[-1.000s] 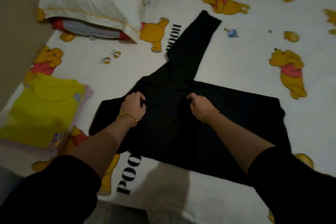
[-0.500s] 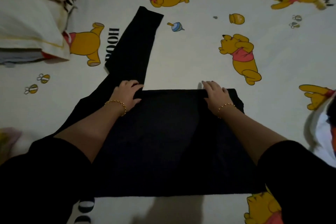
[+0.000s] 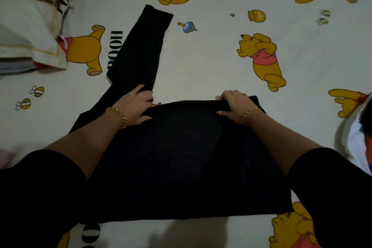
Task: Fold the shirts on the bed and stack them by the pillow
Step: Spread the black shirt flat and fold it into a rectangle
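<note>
Lying flat by the near edge of the bed [image 3: 211, 66] in the head view, the black shirt [image 3: 181, 157] is showing as a plain dark rectangle with its far edge rolled into a thick fold. One long sleeve [image 3: 141, 46] is stretching away from the fold's left end toward the pillow [image 3: 24, 32] at the bed's left edge. The left hand [image 3: 136, 106] is pinching the fold's left end, fingers curled over the cloth where the sleeve begins. The right hand [image 3: 235, 106] is gripping the fold's right end, fingers over the far side and thumb on the near side. White and orange clothing [image 3: 354, 143] is lying at the bed's right edge, apart from the shirt.
</note>
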`<act>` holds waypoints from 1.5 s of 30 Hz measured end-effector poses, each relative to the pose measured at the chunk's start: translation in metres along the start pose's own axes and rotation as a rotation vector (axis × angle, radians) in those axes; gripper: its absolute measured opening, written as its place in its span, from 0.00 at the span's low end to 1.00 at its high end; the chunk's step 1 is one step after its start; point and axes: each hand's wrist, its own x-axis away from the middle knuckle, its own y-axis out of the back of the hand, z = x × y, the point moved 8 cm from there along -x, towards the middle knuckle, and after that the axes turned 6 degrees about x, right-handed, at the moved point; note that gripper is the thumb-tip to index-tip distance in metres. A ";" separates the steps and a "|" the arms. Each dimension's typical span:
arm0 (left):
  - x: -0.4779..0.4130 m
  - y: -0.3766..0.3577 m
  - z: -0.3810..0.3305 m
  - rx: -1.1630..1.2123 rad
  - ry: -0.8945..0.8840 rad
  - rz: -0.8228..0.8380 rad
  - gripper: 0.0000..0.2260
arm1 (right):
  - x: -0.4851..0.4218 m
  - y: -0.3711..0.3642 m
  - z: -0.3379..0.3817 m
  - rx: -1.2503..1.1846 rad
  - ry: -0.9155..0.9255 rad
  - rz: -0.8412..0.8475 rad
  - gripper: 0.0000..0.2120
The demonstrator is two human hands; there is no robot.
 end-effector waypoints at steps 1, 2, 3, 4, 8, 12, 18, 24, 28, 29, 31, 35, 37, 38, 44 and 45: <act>0.004 0.004 -0.003 -0.024 -0.031 0.007 0.21 | 0.004 0.002 0.003 0.027 0.002 -0.015 0.21; 0.008 0.010 -0.009 -0.053 -0.067 0.006 0.19 | 0.008 0.004 0.006 0.053 0.002 -0.040 0.18; 0.013 0.014 -0.014 -0.085 -0.099 0.006 0.16 | 0.015 0.007 0.010 0.083 0.002 -0.068 0.15; 0.017 0.018 -0.020 -0.109 -0.125 0.012 0.14 | 0.020 0.009 0.013 0.121 0.001 -0.093 0.13; 0.051 0.031 -0.044 -0.063 -0.100 0.125 0.13 | 0.061 0.018 0.027 0.231 -0.035 -0.176 0.07; 0.099 0.036 -0.078 0.010 -0.012 0.084 0.15 | 0.123 0.004 0.035 0.279 -0.120 -0.194 0.14; 0.155 -0.001 -0.154 0.197 0.185 0.073 0.18 | 0.216 -0.066 0.051 0.271 -0.242 -0.077 0.27; 0.166 -0.019 -0.177 0.431 0.330 0.004 0.21 | 0.239 -0.088 0.056 0.216 -0.270 -0.044 0.37; 0.136 0.007 -0.158 0.537 0.381 -0.153 0.12 | 0.214 -0.064 0.061 0.140 -0.226 -0.140 0.25; 0.128 0.010 -0.152 0.565 0.405 -0.177 0.10 | 0.205 -0.058 0.065 0.124 -0.207 -0.150 0.23; 0.109 0.010 -0.144 0.632 0.447 -0.209 0.09 | 0.184 -0.051 0.073 0.089 -0.148 -0.136 0.21; 0.078 0.005 -0.138 0.764 0.472 -0.206 0.23 | 0.143 -0.052 0.093 0.035 0.018 -0.051 0.27; 0.069 -0.001 -0.137 0.810 0.473 -0.186 0.25 | 0.127 -0.054 0.098 0.021 0.088 -0.010 0.29; 0.066 -0.006 -0.136 0.835 0.484 -0.172 0.23 | 0.120 -0.054 0.098 0.008 0.111 0.010 0.29; 0.062 -0.023 -0.120 0.799 0.584 -0.135 0.10 | 0.103 -0.045 0.054 0.008 0.040 0.218 0.18; 0.062 -0.025 -0.119 0.784 0.583 -0.117 0.11 | 0.105 -0.044 0.041 0.041 0.017 0.287 0.18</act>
